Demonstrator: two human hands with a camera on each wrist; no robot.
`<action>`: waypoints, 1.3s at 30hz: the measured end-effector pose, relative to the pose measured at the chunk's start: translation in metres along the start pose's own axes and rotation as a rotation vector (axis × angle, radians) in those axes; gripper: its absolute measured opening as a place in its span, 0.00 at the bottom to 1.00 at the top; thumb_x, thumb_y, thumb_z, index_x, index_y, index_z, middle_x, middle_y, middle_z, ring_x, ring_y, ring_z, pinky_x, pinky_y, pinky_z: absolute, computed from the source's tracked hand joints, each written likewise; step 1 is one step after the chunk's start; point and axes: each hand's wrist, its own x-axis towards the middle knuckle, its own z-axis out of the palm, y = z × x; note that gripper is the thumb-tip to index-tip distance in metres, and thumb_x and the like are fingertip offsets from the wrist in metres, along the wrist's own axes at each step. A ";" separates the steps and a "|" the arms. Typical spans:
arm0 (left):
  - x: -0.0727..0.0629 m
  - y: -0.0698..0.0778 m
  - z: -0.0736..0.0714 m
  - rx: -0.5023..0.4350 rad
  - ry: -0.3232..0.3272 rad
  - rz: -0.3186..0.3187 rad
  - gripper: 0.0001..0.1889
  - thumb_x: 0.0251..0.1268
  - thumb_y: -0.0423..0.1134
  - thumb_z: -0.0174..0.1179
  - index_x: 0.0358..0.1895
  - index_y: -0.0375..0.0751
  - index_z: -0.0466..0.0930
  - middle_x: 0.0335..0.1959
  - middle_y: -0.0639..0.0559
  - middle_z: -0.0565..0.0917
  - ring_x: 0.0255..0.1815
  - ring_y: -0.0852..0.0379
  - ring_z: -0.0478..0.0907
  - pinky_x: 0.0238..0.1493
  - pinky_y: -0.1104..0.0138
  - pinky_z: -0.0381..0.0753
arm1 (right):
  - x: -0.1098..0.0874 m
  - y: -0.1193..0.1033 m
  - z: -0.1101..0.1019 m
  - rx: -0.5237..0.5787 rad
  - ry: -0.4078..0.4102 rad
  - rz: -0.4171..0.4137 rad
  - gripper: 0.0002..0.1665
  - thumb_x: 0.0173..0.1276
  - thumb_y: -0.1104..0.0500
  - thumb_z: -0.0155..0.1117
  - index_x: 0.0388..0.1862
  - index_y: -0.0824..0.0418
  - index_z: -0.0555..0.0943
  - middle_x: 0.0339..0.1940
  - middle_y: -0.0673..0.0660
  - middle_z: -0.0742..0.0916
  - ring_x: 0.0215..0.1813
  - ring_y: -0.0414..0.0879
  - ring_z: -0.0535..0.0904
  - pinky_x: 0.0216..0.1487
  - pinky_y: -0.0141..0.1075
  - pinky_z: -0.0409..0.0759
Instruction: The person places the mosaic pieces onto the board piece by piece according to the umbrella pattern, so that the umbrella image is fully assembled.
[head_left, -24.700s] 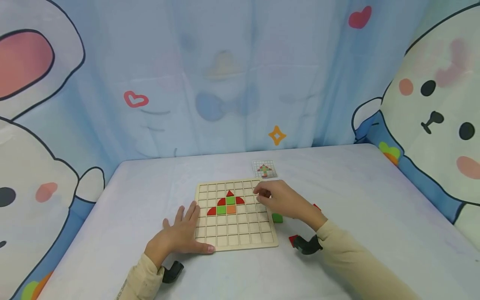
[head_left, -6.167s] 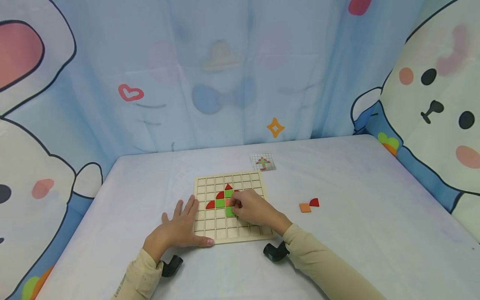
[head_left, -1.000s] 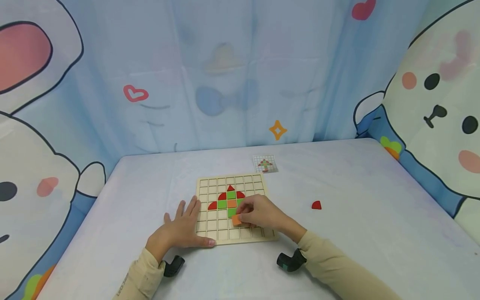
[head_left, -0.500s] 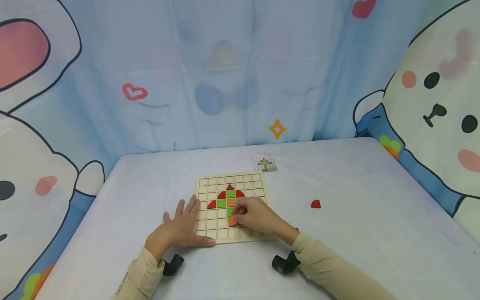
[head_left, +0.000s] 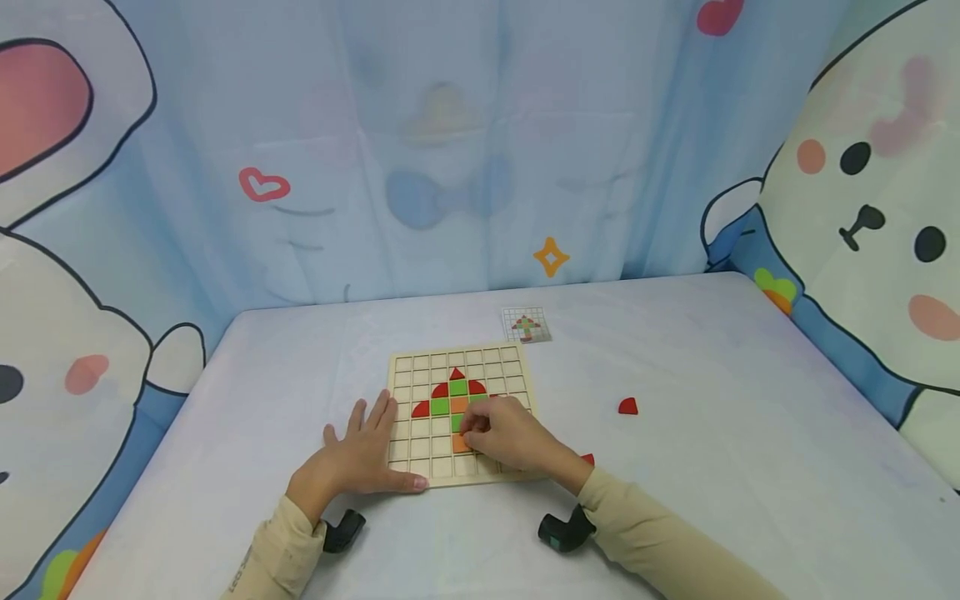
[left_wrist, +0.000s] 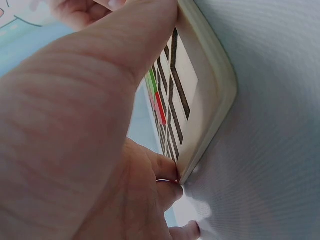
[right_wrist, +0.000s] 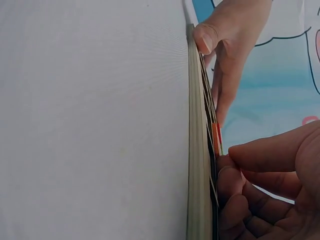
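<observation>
A wooden grid board (head_left: 420, 450) lies on the table, bearing red, green and orange tiles in a stepped, tree-like pattern with a red triangle (head_left: 457, 374) on top. My left hand (head_left: 352, 458) is spread at its left front corner, fingers along the left edge and thumb on the front edge. At the bottom of the pattern, my right hand (head_left: 510, 429) pinches an orange square tile (head_left: 458, 444) that sits in the grid below a green one. In the right wrist view, those fingertips are right at the orange tile's (right_wrist: 215, 140) edge. The right hand covers part of the pattern's right side.
Right of the board lie a red quarter-round tile (head_left: 627, 406) and another red piece (head_left: 588, 458), partly hidden by the right forearm. A small pattern card (head_left: 527, 324) lies behind the board. A blue printed curtain (head_left: 450, 250) hangs behind the table.
The orange tile, on the table at right 6.2 s ago, was tilted over the board 1.0 s ago and now lies square in the grid. Green tiles joined the pattern since the earliest frame.
</observation>
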 end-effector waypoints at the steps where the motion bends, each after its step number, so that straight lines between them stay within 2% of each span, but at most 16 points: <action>1: 0.000 0.000 0.000 0.001 0.001 0.000 0.70 0.55 0.70 0.76 0.87 0.33 0.43 0.89 0.37 0.42 0.86 0.28 0.38 0.71 0.21 0.44 | 0.000 0.000 0.000 0.000 0.000 0.000 0.07 0.68 0.70 0.69 0.36 0.59 0.88 0.26 0.45 0.83 0.31 0.40 0.76 0.35 0.34 0.75; 10: 0.000 -0.001 0.001 -0.005 0.006 0.008 0.70 0.55 0.70 0.76 0.87 0.32 0.43 0.89 0.37 0.42 0.86 0.28 0.38 0.71 0.20 0.44 | -0.003 0.000 -0.009 0.039 -0.049 -0.012 0.05 0.73 0.65 0.67 0.40 0.58 0.89 0.29 0.43 0.84 0.35 0.40 0.79 0.39 0.35 0.78; 16: 0.000 0.001 0.000 0.003 0.009 0.008 0.71 0.54 0.71 0.76 0.88 0.33 0.43 0.89 0.38 0.41 0.86 0.28 0.38 0.71 0.20 0.43 | -0.008 -0.003 -0.038 0.059 -0.061 -0.031 0.07 0.77 0.63 0.66 0.48 0.64 0.88 0.34 0.48 0.86 0.36 0.44 0.82 0.40 0.37 0.82; 22: 0.000 0.000 0.000 -0.016 0.003 0.005 0.71 0.54 0.69 0.77 0.87 0.33 0.43 0.89 0.37 0.40 0.86 0.28 0.37 0.71 0.20 0.42 | -0.016 -0.001 -0.071 0.062 -0.062 -0.011 0.13 0.79 0.60 0.67 0.55 0.66 0.87 0.39 0.51 0.88 0.39 0.48 0.85 0.43 0.40 0.84; 29: 0.001 -0.002 0.001 -0.024 0.003 0.010 0.71 0.54 0.69 0.77 0.87 0.32 0.43 0.89 0.37 0.41 0.86 0.27 0.37 0.71 0.20 0.42 | -0.034 0.010 -0.101 0.009 0.014 0.016 0.14 0.78 0.60 0.68 0.57 0.66 0.87 0.41 0.51 0.89 0.40 0.48 0.86 0.43 0.42 0.84; 34: 0.000 -0.002 0.001 -0.025 0.006 0.009 0.71 0.54 0.69 0.77 0.87 0.32 0.43 0.89 0.36 0.41 0.86 0.27 0.37 0.71 0.20 0.42 | -0.050 0.026 -0.121 -0.072 0.071 0.084 0.14 0.77 0.61 0.69 0.56 0.67 0.86 0.36 0.51 0.87 0.36 0.48 0.82 0.37 0.39 0.82; 39: 0.000 -0.001 0.001 -0.031 0.010 0.016 0.71 0.54 0.69 0.77 0.87 0.32 0.43 0.89 0.36 0.41 0.86 0.27 0.37 0.71 0.20 0.41 | -0.064 0.046 -0.140 -0.159 0.094 0.154 0.14 0.75 0.63 0.70 0.56 0.68 0.85 0.30 0.51 0.82 0.29 0.47 0.77 0.30 0.37 0.79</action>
